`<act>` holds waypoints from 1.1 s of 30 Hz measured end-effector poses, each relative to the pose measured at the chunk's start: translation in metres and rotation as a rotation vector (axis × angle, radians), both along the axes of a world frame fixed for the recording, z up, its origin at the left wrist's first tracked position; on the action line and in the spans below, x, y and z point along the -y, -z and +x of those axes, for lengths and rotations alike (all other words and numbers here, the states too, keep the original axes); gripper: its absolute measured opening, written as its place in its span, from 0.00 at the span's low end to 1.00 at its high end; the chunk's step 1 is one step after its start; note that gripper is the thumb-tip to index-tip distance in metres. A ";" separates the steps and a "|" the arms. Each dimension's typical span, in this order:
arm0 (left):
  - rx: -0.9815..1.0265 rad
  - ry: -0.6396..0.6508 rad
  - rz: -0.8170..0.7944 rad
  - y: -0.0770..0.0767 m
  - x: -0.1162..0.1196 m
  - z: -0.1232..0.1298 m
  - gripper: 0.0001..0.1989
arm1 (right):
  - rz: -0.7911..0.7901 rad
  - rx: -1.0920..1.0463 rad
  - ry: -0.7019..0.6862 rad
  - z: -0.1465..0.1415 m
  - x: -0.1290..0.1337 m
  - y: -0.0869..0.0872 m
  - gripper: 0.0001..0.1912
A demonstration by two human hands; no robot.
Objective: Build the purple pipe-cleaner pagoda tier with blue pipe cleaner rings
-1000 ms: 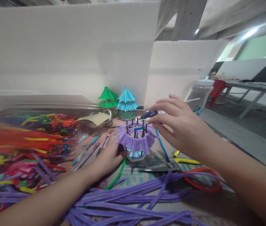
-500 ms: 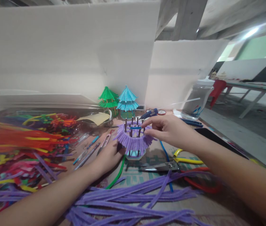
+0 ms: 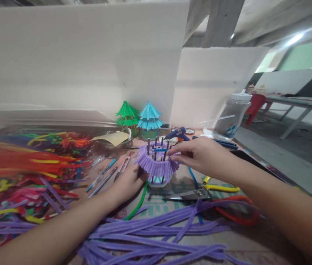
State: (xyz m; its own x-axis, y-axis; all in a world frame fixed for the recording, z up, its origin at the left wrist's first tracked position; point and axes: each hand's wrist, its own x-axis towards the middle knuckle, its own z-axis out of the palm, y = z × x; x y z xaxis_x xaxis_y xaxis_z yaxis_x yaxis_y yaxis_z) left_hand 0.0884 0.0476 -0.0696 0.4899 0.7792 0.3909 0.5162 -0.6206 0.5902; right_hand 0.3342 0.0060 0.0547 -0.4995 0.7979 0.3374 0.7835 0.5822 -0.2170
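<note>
A purple fringed ring [image 3: 158, 168] surrounds dark upright posts on a pale blue base [image 3: 160, 180]. My left hand [image 3: 129, 184] is at the left side of this model, its fingertips hidden behind the fringe, so its grip is unclear. My right hand [image 3: 190, 152] comes in from the right, thumb and index finger closed at a short blue piece [image 3: 160, 150] lying level between the posts. Purple fuzzy strips [image 3: 156, 228] lie in front. Scissors with red handles [image 3: 189, 195] and a yellow-handled tool [image 3: 222, 188] rest just right of the model.
Behind stand a green model [image 3: 127, 114] and a light blue one [image 3: 149, 116], beside a blue glue gun [image 3: 175, 133]. A clear bottle [image 3: 231, 117] is at back right. Colourful strips [image 3: 28, 162] heap on the left, near pens [image 3: 102, 182] and a cutter [image 3: 123, 165].
My right hand has shifted slightly down, with its thumb and index finger closer together at the blue piece. My left hand stays by the model.
</note>
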 end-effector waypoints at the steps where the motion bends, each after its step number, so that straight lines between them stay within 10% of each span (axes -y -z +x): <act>1: 0.001 -0.001 0.004 0.000 0.000 0.000 0.18 | 0.001 0.036 0.002 -0.001 0.001 0.000 0.12; 26: -0.006 -0.004 0.014 0.001 0.001 0.000 0.16 | -0.167 -0.143 0.041 -0.010 0.000 0.000 0.09; 33: -0.006 -0.007 0.034 0.004 -0.002 -0.001 0.16 | -0.101 -0.191 0.010 0.006 0.007 -0.023 0.12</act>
State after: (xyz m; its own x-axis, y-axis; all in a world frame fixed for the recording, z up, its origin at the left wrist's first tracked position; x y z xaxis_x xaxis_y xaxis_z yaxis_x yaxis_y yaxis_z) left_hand 0.0878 0.0499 -0.0731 0.4867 0.7692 0.4141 0.5240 -0.6364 0.5661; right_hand 0.3401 -0.0006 0.0773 -0.4263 0.8369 0.3433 0.7281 0.5427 -0.4187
